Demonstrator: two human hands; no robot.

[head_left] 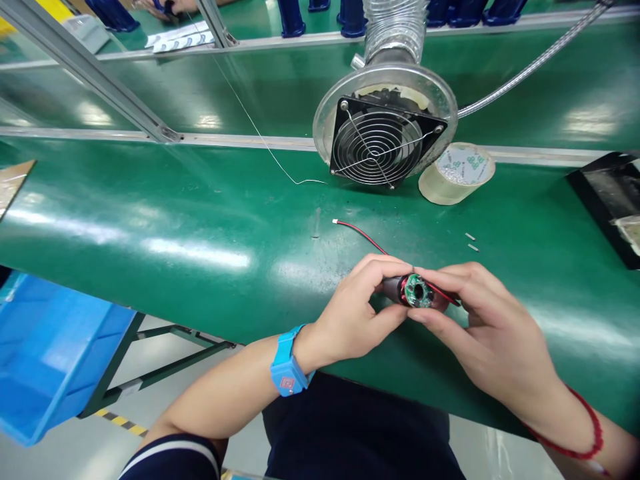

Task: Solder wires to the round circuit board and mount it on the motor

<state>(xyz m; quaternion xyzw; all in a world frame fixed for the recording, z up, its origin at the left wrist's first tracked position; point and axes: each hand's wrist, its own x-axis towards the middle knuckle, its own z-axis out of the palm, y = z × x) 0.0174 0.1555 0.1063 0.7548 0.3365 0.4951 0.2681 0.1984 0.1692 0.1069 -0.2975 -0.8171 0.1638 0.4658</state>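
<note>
Between both hands, above the near edge of the green bench, is a small motor (pixel 393 289) with a dark cylindrical body and red windings. A round green circuit board (pixel 418 291) with a dark hole in its middle sits at its end. My left hand (pixel 365 307) pinches the dark body from the left. The fingers and thumb of my right hand (pixel 483 327) close around the board end from the right. A red and black wire (pixel 361 232) with a white plug runs out past my left fingers onto the bench; another red and black length lies along my right fingers.
A fume extractor fan (pixel 377 147) with a wire guard hangs over the bench. Beside it stands a tape roll (pixel 447 190). Thin solder wire (pixel 260 133) hangs down to the left. A black tray (pixel 607 207) is at right, a blue bin (pixel 55 347) at lower left.
</note>
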